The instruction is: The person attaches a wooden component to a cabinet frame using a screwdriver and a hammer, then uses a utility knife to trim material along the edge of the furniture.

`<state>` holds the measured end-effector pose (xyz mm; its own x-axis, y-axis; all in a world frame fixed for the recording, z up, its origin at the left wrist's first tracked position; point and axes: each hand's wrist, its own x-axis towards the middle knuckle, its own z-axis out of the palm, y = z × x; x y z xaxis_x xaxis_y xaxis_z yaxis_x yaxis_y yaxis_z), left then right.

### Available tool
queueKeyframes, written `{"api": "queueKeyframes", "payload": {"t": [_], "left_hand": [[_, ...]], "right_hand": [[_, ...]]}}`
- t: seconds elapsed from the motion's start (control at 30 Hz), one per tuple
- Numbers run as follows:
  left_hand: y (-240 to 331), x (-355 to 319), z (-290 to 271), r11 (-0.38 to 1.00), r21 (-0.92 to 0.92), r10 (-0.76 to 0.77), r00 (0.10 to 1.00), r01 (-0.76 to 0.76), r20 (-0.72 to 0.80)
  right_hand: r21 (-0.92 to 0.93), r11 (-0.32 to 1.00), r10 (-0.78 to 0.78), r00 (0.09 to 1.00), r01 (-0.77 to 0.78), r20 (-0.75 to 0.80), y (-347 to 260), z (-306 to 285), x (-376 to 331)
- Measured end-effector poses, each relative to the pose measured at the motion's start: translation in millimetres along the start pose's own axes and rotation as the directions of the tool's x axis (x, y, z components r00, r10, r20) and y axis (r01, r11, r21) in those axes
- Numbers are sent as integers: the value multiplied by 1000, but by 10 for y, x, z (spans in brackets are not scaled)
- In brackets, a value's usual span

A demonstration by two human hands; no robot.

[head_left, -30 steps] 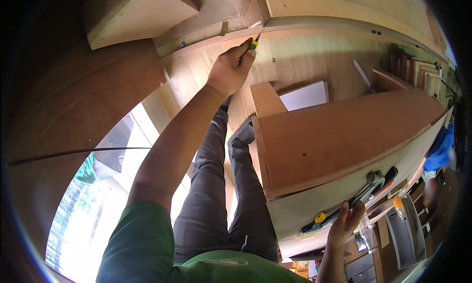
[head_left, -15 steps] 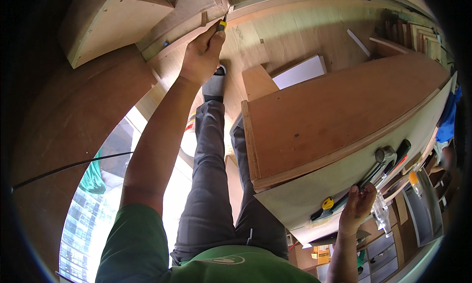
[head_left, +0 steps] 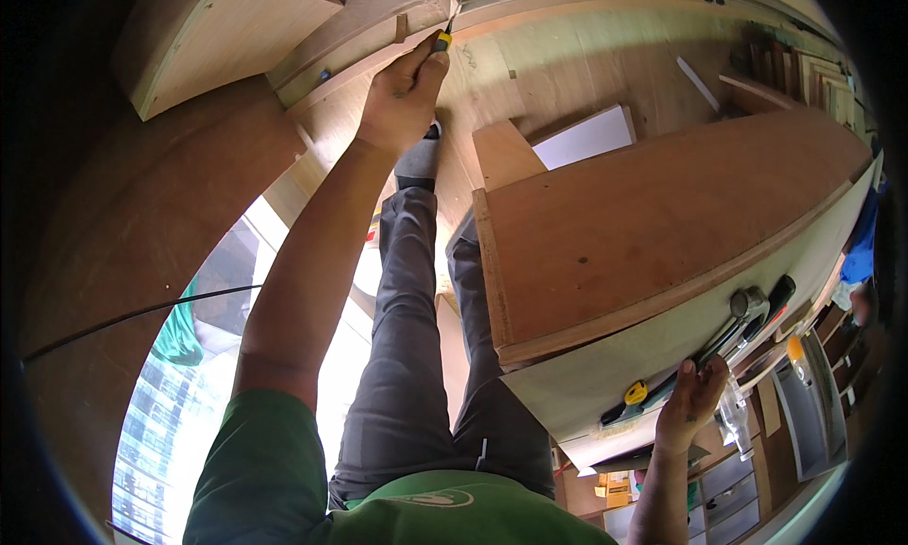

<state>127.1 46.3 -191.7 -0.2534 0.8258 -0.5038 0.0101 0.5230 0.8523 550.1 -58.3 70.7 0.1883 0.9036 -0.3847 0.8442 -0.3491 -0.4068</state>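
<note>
In my left hand (head_left: 402,96) is a slim hand tool (head_left: 442,42) with a yellow-and-black handle and a thin dark shaft; my fingers wrap its handle. Its tip is close to the wooden corner joint at the top; whether it touches is too small to tell. At the lower right, my right hand (head_left: 693,403) has its fingers curled at the dark handle of a hammer (head_left: 746,306) lying on a pale board (head_left: 567,384). A small yellow-and-black tool (head_left: 636,392) and another black-handled tool (head_left: 781,291) lie near the hammer.
A large brown wooden box (head_left: 653,233) stands at my right, with a white panel (head_left: 586,138) behind it. A wooden cabinet piece (head_left: 236,34) juts in at upper left. Below it a dark cable (head_left: 142,316) crosses a bright window (head_left: 175,422). A clear bottle (head_left: 735,414) is beside my right hand.
The whole view has shifted slightly. My left hand keeps the slim tool near the corner joint, and my right hand stays at the hammer handle.
</note>
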Motion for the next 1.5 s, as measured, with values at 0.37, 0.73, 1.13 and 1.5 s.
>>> {"api": "queueKeyframes", "payload": {"t": [0.37,0.73,1.13,1.5], "left_hand": [[-9,-5,-4,992,108,-64,998,65,-15],[52,-28,-47,992,120,49,999,-46,-16],[-47,-12,-35,977,133,177,982,-167,-70],[-22,-19,-27,973,159,184,979,-169,-85]], "right_hand": [[284,957,76,996,-57,-56,-877,-721,262],[168,922,-382,752,349,537,-2271,372,2085],[169,907,-408,706,386,578,-1888,1943,2691],[33,745,-581,624,666,522,-2004,2212,2607]]}}
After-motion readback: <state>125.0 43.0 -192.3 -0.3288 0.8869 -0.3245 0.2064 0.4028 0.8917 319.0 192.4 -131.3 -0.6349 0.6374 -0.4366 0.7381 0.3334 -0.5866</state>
